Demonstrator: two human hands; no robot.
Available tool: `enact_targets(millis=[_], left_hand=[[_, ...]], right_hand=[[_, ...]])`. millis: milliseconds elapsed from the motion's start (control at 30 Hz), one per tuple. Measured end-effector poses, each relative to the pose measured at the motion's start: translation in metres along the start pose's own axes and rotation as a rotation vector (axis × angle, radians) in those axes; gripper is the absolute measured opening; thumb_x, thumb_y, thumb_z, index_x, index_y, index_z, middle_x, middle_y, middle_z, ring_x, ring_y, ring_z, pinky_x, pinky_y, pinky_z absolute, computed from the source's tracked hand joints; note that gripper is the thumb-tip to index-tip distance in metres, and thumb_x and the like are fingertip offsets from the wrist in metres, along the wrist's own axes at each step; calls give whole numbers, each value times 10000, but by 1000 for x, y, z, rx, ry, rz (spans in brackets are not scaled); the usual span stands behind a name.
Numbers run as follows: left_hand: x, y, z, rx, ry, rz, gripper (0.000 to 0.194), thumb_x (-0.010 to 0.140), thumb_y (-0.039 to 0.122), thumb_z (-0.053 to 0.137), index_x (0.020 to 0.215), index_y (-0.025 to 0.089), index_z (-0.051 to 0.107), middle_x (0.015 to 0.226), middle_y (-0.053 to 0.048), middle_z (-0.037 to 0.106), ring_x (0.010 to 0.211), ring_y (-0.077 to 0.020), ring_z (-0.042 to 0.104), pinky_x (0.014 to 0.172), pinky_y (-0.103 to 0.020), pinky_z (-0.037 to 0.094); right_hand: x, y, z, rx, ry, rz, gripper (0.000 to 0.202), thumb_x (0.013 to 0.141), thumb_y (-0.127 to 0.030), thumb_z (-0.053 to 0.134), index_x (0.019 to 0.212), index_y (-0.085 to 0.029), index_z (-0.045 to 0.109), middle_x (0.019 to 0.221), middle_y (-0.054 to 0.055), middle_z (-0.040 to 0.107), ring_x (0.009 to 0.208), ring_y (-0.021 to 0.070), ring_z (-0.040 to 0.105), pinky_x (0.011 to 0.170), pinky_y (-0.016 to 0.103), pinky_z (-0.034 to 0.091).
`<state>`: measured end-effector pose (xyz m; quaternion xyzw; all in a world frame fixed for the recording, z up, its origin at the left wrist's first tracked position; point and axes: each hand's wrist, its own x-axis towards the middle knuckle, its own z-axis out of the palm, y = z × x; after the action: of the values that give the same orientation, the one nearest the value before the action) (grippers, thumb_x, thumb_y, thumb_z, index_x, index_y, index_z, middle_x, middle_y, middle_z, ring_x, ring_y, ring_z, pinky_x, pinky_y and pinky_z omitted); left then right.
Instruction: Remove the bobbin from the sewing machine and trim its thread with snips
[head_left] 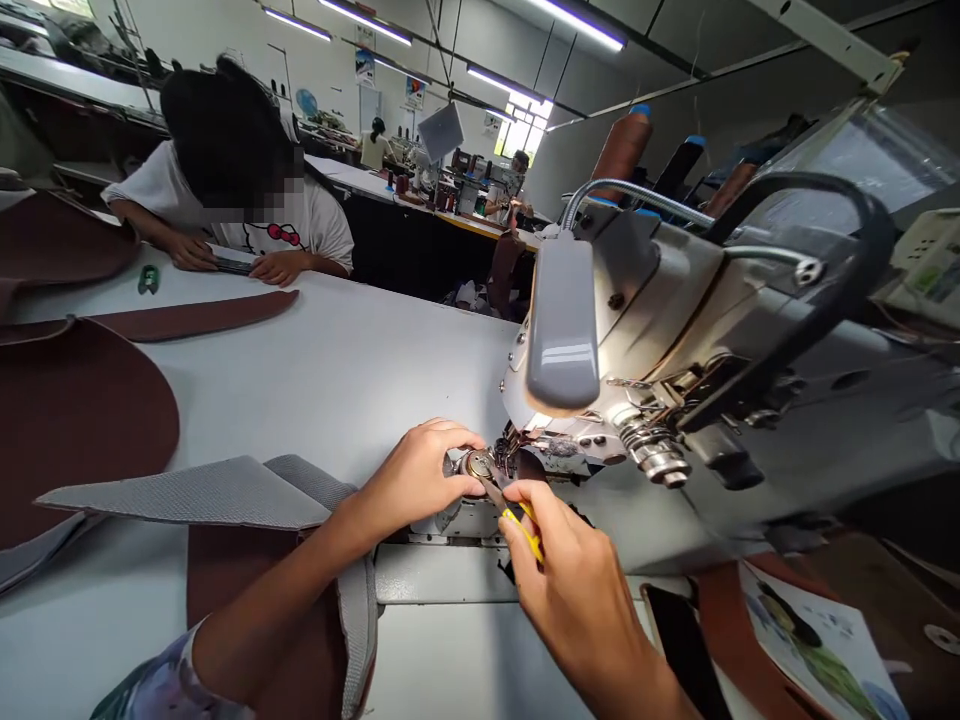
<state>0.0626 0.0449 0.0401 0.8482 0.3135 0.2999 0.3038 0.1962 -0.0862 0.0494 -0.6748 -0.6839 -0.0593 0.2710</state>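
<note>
My left hand (420, 475) pinches a small round metal bobbin case (478, 465) just under the head of the grey sewing machine (675, 340). My right hand (570, 580) grips a yellow-handled screwdriver (517, 515) whose tip touches that round part. Both hands work at the needle area, lit by the machine's grey lamp (562, 320). A grey mesh fabric piece (217, 490) lies under my left forearm, over brown leather (300, 620).
Large brown leather pieces (75, 410) lie at the left on the white table (337, 370). A person in a white shirt (225, 210) sits across it. Brown thread cones (622, 150) stand behind the machine. A printed sheet (810, 640) lies at the lower right.
</note>
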Motion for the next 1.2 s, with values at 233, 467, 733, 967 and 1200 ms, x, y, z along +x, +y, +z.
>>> enact_targets(millis=[233, 467, 733, 967, 1200], left_hand=[[3, -1, -2, -84, -36, -36, 314, 622, 147, 750, 933, 186, 722, 977, -27, 715, 941, -231, 631, 870, -320, 463], [10, -2, -2, -289, -101, -121, 269, 568, 130, 731, 833, 163, 702, 896, -21, 669, 885, -217, 585, 835, -311, 418], [24, -5, -6, -469, -226, -137, 213, 585, 233, 678, 778, 158, 628, 704, 24, 508, 682, -135, 453, 632, -251, 373], [32, -6, -19, -768, -383, -120, 240, 757, 356, 627, 836, 163, 507, 782, -26, 586, 676, -126, 512, 644, -271, 402], [-11, 14, -55, -1033, -257, -80, 284, 757, 394, 709, 853, 189, 536, 656, 31, 453, 603, -102, 435, 557, -252, 281]], right_hand=[[-12, -2, 17, -19, 241, -143, 194, 941, -164, 403, 1061, -109, 546, 839, 79, 668, 678, 149, 662, 577, 238, 489], [-18, 3, 31, -13, 344, -149, 192, 920, -132, 478, 1094, -88, 547, 878, 98, 681, 757, 145, 667, 622, 221, 501], [-13, 0, 9, 15, 396, -47, 149, 914, -187, 493, 1033, -147, 573, 858, 60, 703, 717, 135, 679, 632, 206, 508], [-54, 1, 2, 106, 332, 216, 176, 902, -341, 511, 1021, -236, 589, 821, -3, 717, 601, 125, 671, 570, 201, 506], [-98, 10, 25, 215, 226, 292, 174, 892, -350, 524, 997, -238, 608, 737, 6, 694, 524, 134, 640, 529, 198, 506]])
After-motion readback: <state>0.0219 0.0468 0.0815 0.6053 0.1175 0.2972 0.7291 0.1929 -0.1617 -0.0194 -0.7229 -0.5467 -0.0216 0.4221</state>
